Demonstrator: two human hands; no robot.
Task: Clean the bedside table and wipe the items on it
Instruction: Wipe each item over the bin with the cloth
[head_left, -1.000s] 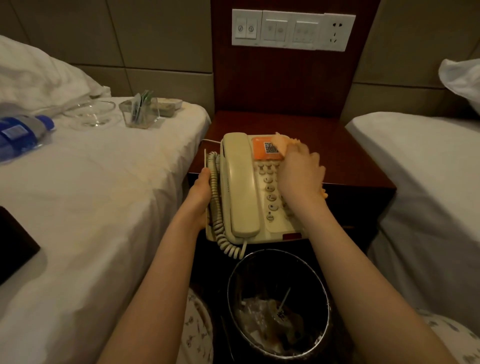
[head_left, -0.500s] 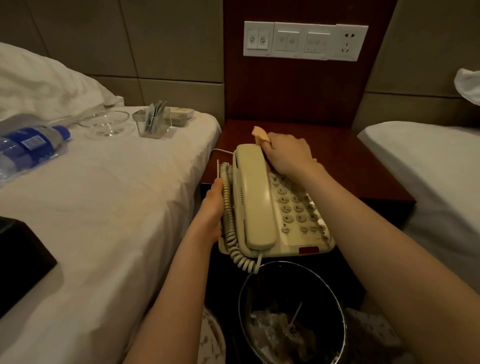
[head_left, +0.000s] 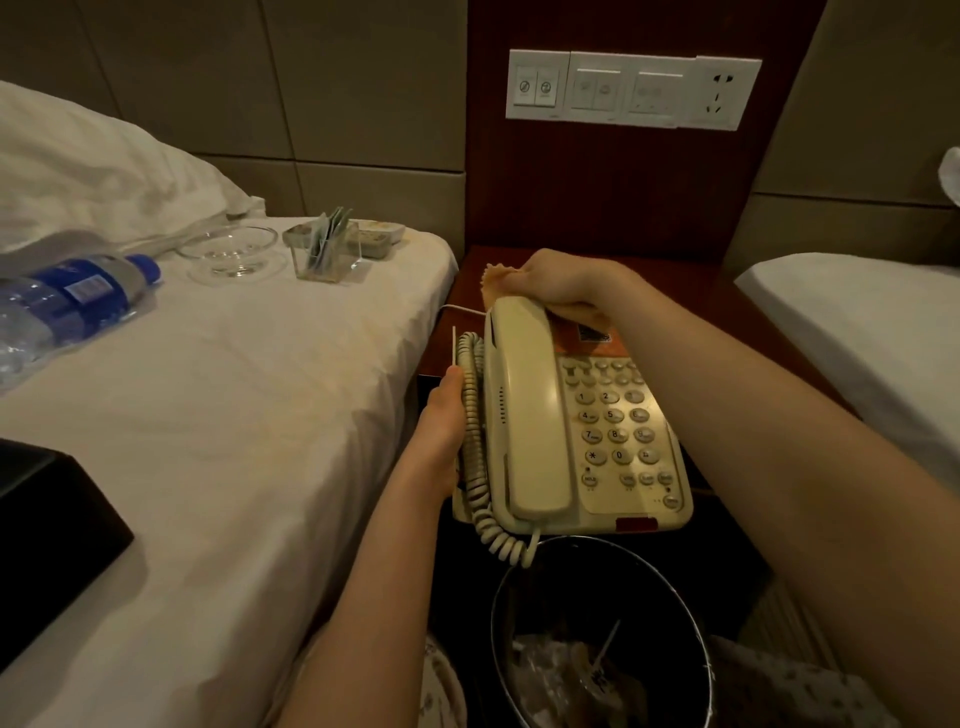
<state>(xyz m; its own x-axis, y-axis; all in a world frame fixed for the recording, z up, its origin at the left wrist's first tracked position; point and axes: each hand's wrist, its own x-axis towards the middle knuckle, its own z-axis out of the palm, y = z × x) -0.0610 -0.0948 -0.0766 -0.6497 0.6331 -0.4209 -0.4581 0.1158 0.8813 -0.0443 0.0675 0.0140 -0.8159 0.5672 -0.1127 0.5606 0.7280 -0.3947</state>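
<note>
Head view: two bare hands clean a cream telephone (head_left: 571, 426) on a dark wooden bedside surface (head_left: 675, 280).

Left hand (head_left: 441, 426) wraps its grip around the phone's left edge, by the coiled cord (head_left: 475, 441). Right hand (head_left: 561, 283) is clamped on a yellow cloth (head_left: 498, 280), pressing it against the phone's top end, above the handset (head_left: 524, 410). A black waste bin (head_left: 597, 639) stands below the phone. A white bed (head_left: 234, 389) lies to the left.

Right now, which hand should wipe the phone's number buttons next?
The right hand, probably. It already holds the cloth at the top of the phone, just above the buttons. The left hand is busy steadying the phone's side by the curly cord.
</note>
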